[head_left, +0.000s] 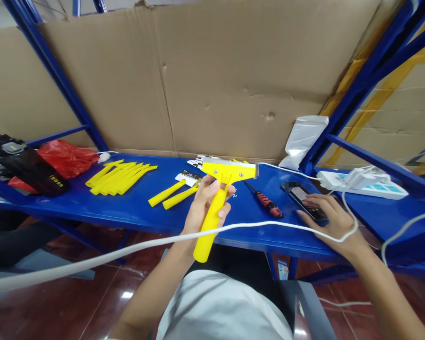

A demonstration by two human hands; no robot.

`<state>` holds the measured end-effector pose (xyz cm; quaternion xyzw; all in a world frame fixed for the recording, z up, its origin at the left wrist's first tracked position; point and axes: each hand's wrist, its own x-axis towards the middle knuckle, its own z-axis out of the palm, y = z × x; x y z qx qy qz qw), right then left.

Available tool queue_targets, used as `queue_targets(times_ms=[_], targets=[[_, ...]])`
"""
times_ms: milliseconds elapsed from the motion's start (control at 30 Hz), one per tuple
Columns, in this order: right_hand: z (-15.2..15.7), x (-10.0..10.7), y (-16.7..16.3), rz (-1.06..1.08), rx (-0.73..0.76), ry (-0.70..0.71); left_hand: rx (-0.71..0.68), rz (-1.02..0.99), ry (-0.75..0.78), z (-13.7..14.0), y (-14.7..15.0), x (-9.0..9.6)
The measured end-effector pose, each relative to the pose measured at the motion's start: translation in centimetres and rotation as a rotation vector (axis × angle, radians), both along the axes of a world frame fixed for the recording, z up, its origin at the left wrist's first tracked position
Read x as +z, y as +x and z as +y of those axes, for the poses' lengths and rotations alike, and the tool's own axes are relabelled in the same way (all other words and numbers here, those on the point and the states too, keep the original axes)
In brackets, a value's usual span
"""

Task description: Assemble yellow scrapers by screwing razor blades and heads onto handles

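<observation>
head view | raised, near side of blue bench (123, 206) | faces forward, down | close range

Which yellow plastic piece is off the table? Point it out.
The wide-headed scraper, held up in the left hand; the other yellow plastic pieces lie on the blue table.

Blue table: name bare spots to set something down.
Free: a patch between pile of yellow handles and two loose handles; another between screwdriver and phone. Crowded: left end, with bottle and red bag; right, around the power strip. The held scraper partly hides the middle.
</observation>
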<state>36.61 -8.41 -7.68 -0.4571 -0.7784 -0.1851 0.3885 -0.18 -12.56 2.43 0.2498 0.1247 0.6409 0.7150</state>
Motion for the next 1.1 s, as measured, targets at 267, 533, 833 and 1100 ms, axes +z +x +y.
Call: queue_targets(times_ms=[267, 533, 833, 1100], targets=[[0.3, 0.2, -0.1, -0.027, 0.007, -0.018, -0.106, 0.053, -0.221, 2.4, 1.8, -2.7], [1.1, 0.1, 0.1, -0.044, -0.004, -0.112, -0.147, 0.029, -0.365, 4.7, 3.1, -5.3], [4.4, 1.0, 0.0, -0.081, 0.084, -0.137, -0.173, 0.067, -0.382, 5.2, 3.2, -6.0], [4.3, 1.2, -0.1, -0.143, 0.044, -0.09, -0.157, 0.085, -0.377, 5.4, 3.3, -6.6]])
